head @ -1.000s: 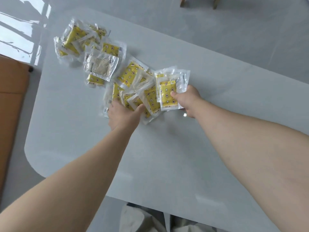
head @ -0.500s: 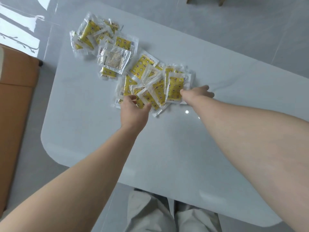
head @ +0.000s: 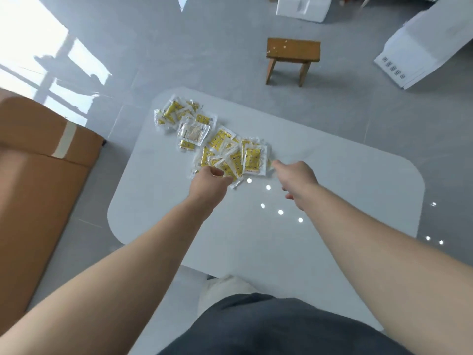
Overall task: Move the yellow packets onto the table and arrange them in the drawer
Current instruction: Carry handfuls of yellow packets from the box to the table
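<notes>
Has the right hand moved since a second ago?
Yes. The right hand has left the rightmost yellow packet it pinched, drawing back to the packet's right.

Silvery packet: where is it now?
Head view, far-left part of the table: the silvery packet lies among the yellow packets, in the pile's far half, beyond the left hand.

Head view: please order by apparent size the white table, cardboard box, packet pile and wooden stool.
white table
cardboard box, partly out of frame
packet pile
wooden stool, farther away, so real size unsure
</notes>
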### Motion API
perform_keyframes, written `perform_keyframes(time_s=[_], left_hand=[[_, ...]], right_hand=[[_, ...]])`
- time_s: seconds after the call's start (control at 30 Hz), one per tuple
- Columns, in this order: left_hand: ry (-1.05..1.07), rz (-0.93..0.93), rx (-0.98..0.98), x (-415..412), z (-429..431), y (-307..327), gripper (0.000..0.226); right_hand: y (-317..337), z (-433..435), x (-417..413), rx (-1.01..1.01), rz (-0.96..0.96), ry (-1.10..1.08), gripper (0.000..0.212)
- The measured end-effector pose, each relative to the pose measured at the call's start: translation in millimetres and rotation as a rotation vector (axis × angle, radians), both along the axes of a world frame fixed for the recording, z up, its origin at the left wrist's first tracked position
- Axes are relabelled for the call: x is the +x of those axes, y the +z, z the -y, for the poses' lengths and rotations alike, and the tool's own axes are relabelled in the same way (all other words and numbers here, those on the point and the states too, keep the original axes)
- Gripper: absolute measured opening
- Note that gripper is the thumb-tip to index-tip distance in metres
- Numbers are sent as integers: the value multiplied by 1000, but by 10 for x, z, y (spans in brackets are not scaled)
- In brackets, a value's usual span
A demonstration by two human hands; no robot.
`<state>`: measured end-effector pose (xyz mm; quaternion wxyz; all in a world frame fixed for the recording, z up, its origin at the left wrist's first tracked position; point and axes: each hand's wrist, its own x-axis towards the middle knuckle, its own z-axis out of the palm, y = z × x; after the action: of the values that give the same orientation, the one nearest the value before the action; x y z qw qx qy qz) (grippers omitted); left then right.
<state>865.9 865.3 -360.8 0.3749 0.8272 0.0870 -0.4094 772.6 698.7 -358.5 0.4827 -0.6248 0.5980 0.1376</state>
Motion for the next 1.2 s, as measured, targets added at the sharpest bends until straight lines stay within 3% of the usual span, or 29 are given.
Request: perform_keyframes(time_s=[0.2, 0.37, 0.47, 0.9, 1.2], left_hand=[[132, 52, -113, -604, -280, 695, 20], [358, 89, -157, -1368, -647, 1073, 8], [494, 122, -148, -1819, -925, 1207, 19], [1023, 243, -109, -3662, -2248, 1529, 13], [1406, 277, -83, -5496, -2957, 1440, 11]], right_hand=[[639, -332, -449, 116, 169, 16, 28], [890, -632, -887, 163, 252, 189, 25], [974, -891, -1107, 227, 281, 295, 24], [1245, -2249, -1976, 325, 259, 834, 39], [1204, -3316, -3192, 341, 205, 1200, 46]])
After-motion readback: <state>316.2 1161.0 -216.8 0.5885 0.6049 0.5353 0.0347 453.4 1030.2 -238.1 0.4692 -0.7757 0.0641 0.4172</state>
